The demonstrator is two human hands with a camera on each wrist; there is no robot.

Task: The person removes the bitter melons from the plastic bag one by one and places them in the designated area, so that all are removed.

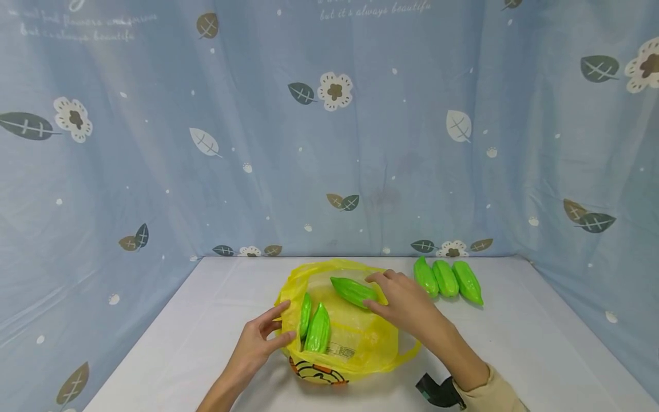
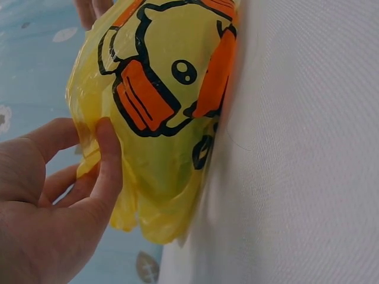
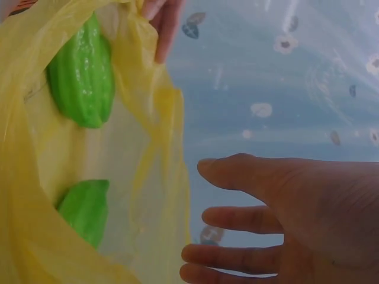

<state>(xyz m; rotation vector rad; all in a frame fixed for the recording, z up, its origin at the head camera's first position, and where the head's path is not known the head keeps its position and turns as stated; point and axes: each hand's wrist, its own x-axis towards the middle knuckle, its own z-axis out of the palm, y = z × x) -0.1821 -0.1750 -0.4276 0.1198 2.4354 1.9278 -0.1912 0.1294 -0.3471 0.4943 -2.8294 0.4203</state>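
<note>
Green gourd [image 1: 351, 290] is bagged just left of spread right hand [image 1: 407, 304], long axis toward it; yellow bag [image 1: 381, 346] is pinched by left hand [image 1: 255, 341].

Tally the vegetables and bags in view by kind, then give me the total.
Green vegetables: 6 visible (3 on the white table outside the bag, 3 seen within the bag's opening)
Yellow bag: 1
Total: 7
</note>
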